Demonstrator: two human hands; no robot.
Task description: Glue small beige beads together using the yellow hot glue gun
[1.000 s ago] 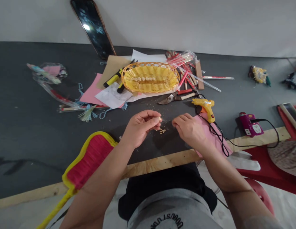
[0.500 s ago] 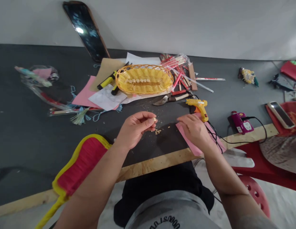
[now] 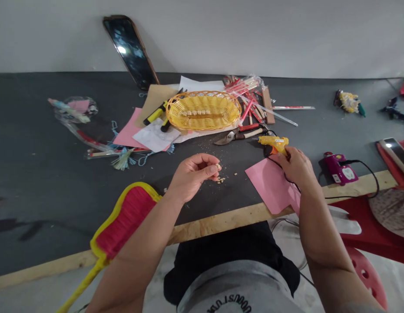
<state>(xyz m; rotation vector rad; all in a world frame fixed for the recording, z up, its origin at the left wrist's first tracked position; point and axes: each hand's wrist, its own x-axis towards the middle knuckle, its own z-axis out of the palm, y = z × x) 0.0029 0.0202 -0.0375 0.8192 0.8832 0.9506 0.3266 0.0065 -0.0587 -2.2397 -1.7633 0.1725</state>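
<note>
Yellow glue gun [image 3: 274,142]: right hand [image 3: 296,164] closed round its handle, by pink paper [image 3: 267,184]. Left hand [image 3: 193,176] pinches small pale piece [image 3: 218,167] above dark tabletop [image 3: 195,217], fingertips together.

glue gun [image 3: 272,141] partly covered, pinched piece [image 3: 218,167] unclear, shirt [image 3: 234,278] cropped

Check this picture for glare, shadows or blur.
Head view: glare on the leaning phone and the device at right; dark shadow across the tabletop at lower left; the piece in the left hand too small and soft to make out.
</note>
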